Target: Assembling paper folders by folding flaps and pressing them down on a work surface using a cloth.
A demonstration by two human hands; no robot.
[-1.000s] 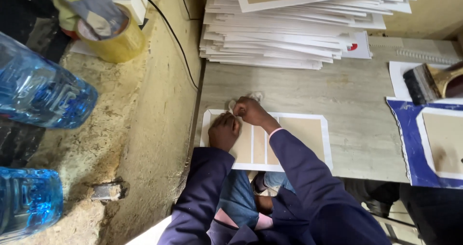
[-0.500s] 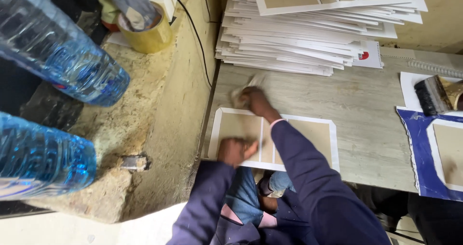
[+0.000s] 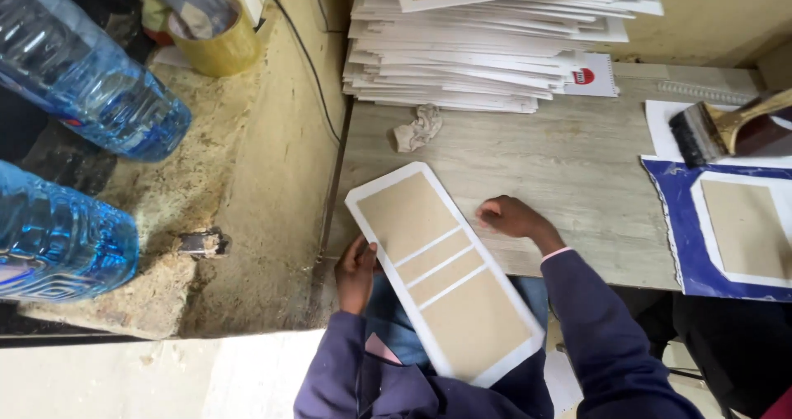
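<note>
At nine o'clock I see two blue water bottles [image 3: 78, 72] on the rough ledge, then my left hand [image 3: 356, 272], its fingers curled over the left edge of the white-bordered board with brown panels [image 3: 441, 270], which lies tilted half off the near edge of the grey surface [image 3: 569, 163]. My right hand [image 3: 507, 218] rests loosely closed on the surface just beside the board's right edge, holding nothing I can make out. A crumpled paper [image 3: 417, 128] and a stack of boards [image 3: 495, 48] sit at twelve o'clock, a brush [image 3: 726, 129] at two o'clock.

matt cardboard panel [image 3: 445, 275], wood-grain table [image 3: 577, 155]
</note>
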